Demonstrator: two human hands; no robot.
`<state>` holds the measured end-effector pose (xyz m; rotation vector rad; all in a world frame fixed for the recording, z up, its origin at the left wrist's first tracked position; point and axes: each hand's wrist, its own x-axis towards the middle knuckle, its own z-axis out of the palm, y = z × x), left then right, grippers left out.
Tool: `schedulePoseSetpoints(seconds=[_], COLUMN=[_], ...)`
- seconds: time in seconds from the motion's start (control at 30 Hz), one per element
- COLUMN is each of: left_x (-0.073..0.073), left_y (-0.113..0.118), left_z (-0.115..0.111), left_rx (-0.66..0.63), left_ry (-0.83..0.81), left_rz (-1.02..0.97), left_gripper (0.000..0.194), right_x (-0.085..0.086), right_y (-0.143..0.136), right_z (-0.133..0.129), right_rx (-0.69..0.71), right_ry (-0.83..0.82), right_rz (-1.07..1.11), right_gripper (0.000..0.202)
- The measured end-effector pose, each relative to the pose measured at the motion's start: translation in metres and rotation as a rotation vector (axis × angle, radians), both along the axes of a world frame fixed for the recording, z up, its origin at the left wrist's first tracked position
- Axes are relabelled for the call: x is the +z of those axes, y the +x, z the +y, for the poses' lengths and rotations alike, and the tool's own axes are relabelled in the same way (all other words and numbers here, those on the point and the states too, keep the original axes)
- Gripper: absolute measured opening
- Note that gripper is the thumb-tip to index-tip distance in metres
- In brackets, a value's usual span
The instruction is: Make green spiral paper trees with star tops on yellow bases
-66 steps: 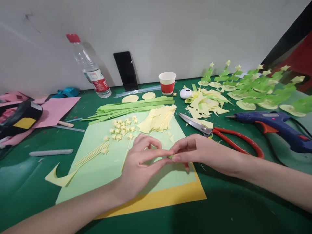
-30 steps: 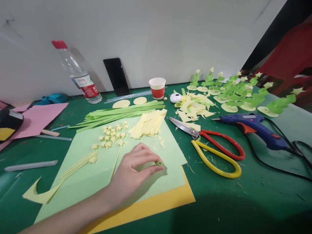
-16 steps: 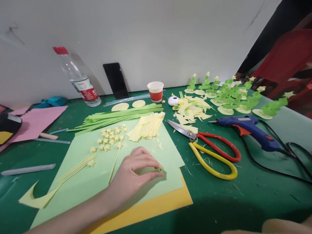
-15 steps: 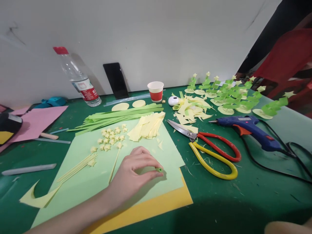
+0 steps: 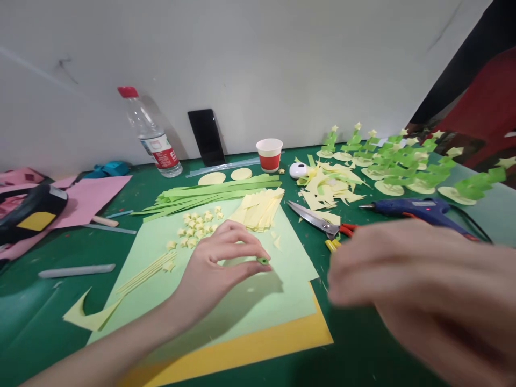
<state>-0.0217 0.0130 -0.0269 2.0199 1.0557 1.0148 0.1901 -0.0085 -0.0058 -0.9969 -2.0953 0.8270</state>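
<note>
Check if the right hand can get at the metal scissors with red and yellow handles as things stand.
Probably yes: the right hand looks close to the scissors, and nothing seems to lie across their visible blades. It's too blurred to tell whether its fingers are free, though.

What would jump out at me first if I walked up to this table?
Probably the blurred right hand, large in the right foreground and covering most of the scissors' handles. Next, the crowd of green paper plants topped with pale stars, at the back right. Then, near the middle, the left hand pinching a tiny green paper roll above a pale green sheet.
</note>
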Motion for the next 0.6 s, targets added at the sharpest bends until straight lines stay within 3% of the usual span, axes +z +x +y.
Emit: schedulePoseSetpoints(seconds=[0.07, 0.13, 0.23, 0.33, 0.43, 0.53, 0.6], left_x=[0.003, 0.005, 0.008, 0.009, 0.009, 0.009, 0.010], left_y=[-0.002, -0.004, -0.008, -0.010, -0.010, -0.009, -0.008], left_z=[-0.001, -0.001, 0.000, 0.002, 0.003, 0.003, 0.002], left_rx=[-0.011, -0.028, -0.041, -0.029, 0.003, 0.057, 0.094], left_ry=[0.005, -0.010, -0.027, -0.006, 0.011, 0.007, -0.001], left_rz=[-0.003, 0.010, 0.056, 0.070, 0.063, 0.086, 0.116], left_gripper=[0.012, 0.028, 0.053, 0.048, 0.037, 0.024, 0.017], right_x=[0.011, 0.015, 0.013, 0.012, 0.011, 0.006, -0.001], right_y=[-0.001, -0.001, 0.002, 0.003, 0.002, 0.001, -0.001], right_z=[0.006, 0.014, 0.025, 0.030, 0.033, 0.037, 0.038], right_rx=[-0.086, -0.203, -0.294, -0.315, -0.240, -0.044, 0.064], right_ry=[0.181, 0.322, 0.313, 0.238, 0.106, -0.045, -0.145], right_rz=[0.073, 0.138, 0.167, 0.149, 0.006, -0.234, -0.396], right_gripper=[0.020, 0.026, 0.026, 0.023, 0.020, 0.017, 0.028])
